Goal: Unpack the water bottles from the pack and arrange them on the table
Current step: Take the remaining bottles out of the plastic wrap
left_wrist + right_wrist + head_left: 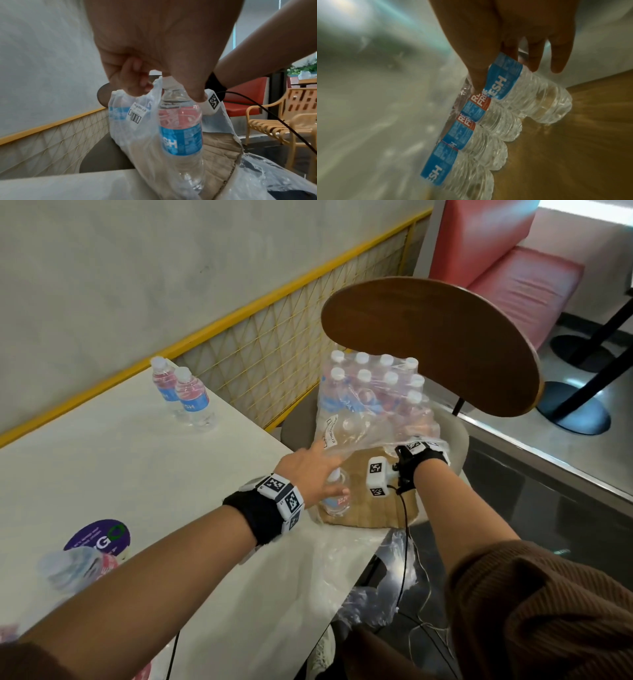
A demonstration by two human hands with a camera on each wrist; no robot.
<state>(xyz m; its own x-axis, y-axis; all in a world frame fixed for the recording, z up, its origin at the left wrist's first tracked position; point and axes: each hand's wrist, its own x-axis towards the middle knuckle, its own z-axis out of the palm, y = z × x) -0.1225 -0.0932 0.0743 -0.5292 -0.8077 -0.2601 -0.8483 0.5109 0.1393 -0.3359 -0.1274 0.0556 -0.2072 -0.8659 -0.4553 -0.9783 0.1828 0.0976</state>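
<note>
The pack [373, 392], several clear bottles with blue-and-red labels in torn plastic wrap, stands on a cardboard tray [370, 508] on a chair seat beside the table. My left hand [315, 470] [163, 86] grips one bottle [334, 494] [180, 128] by its top at the pack's near corner, with loose wrap draped over it. My right hand [505, 77] is inside the wrap. Its thumb lies on the label of the end bottle [530, 94] and its straight fingers [534, 58] are on the far side. Two bottles [185, 395] stand upright at the table's far edge.
The white table [137, 467] carries a purple round sticker [97, 537] and crumpled plastic [75, 570] near me. Torn wrap [370, 594] hangs off its right edge. The wooden chair back [438, 344] rises behind the pack. A yellow grid railing [274, 344] runs along the wall.
</note>
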